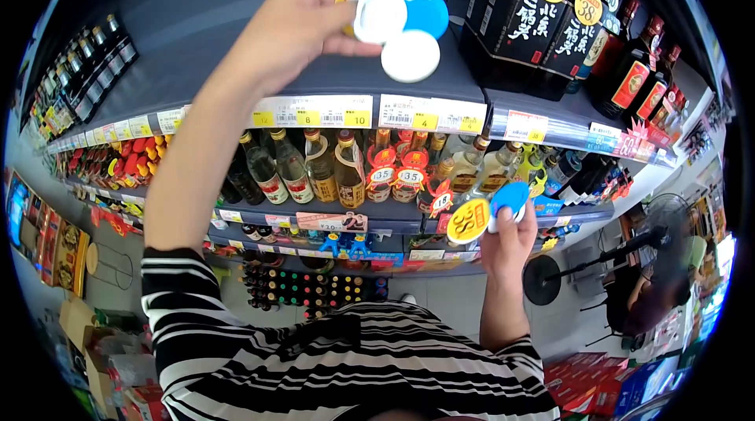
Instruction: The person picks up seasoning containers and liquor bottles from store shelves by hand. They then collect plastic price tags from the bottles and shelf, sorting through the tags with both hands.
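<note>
My left hand is raised in front of the upper shelf, fingers closed on a cluster of round price-tag holders. White and blue discs fan out from the fingertips, with a yellow one partly hidden behind. Lower on the right, my right hand pinches another round price-tag holder. Its yellow disc reads 38, and blue and white discs sit at the fingertips. Behind that hand stand clear liquor bottles on the middle shelf.
Black boxes bearing yellow 38 tags stand at upper right, beside dark bottles. Price labels line the shelf edge. Several bottles fill the middle shelf. A black pedestal fan stands at right, near a seated person.
</note>
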The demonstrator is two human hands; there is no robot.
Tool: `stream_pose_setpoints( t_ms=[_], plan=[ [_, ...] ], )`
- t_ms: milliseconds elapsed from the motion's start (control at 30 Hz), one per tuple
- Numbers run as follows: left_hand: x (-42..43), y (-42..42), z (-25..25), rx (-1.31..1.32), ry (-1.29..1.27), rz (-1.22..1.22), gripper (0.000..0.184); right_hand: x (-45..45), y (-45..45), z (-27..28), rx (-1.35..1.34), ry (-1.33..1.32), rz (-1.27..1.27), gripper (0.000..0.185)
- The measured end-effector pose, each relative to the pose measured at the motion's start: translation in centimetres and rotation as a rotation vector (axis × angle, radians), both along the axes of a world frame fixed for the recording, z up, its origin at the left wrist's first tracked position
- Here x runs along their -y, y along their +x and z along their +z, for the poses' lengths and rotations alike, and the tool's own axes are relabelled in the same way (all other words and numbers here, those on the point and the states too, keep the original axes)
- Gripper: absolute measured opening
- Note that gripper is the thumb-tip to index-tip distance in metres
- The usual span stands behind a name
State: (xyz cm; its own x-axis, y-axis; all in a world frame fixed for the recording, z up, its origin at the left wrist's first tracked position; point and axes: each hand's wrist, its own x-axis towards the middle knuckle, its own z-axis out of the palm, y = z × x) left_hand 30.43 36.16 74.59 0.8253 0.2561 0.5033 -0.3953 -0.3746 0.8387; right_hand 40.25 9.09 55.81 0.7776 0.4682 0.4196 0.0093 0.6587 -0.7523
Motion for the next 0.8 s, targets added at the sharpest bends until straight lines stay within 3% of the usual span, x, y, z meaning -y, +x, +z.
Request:
stream_pose_setpoints(
  t_ms=[133, 300, 433, 467, 633, 733, 767, 800],
  plan=[
    [4.2, -3.0, -4.6, 0.003, -0.254, 0.019, 0.029, -2.4, -1.3, 3.1, 0.082, 0.15, 0.052, 0.028],
    [7.6, -4.8, -11.1, -0.074, -0.414, -0.018, 0.026, -4.9, -3.0, 3.9, 0.348, -0.134, -0.081, 0.02],
    [9.3, -6.5, -14.8, -0.074, -0.367, -0.032, 0.026, -5.3, -4.6, 1.7, 0.186, -0.16, 0.005, 0.019],
    [10.1, -6.7, -15.5, -0.062, -0.554, -0.043, 0.026, -5.3, -5.0, 1.2, 0.195, -0.19, -0.017, 0.02],
    [11.2, -7.8, -16.9, 0.076, -0.974, -0.183, 0.031, -5.9, -5.9, -0.6, 0.263, -0.262, -0.161, 0.031],
    [11.4, -8.2, -18.7, -0.013, -0.822, -0.095, 0.033, -6.5, -7.9, -0.3, 0.255, -0.246, -0.217, 0.037],
    [11.0, -8.2, -19.7, -0.04, -0.521, -0.015, 0.031, -6.5, -8.4, -0.5, 0.289, -0.273, -0.228, 0.044],
    [11.0, -8.3, -20.3, -0.043, -0.516, -0.022, 0.03, -6.3, -8.8, -0.5, 0.293, -0.307, -0.217, 0.044]
  ],
)
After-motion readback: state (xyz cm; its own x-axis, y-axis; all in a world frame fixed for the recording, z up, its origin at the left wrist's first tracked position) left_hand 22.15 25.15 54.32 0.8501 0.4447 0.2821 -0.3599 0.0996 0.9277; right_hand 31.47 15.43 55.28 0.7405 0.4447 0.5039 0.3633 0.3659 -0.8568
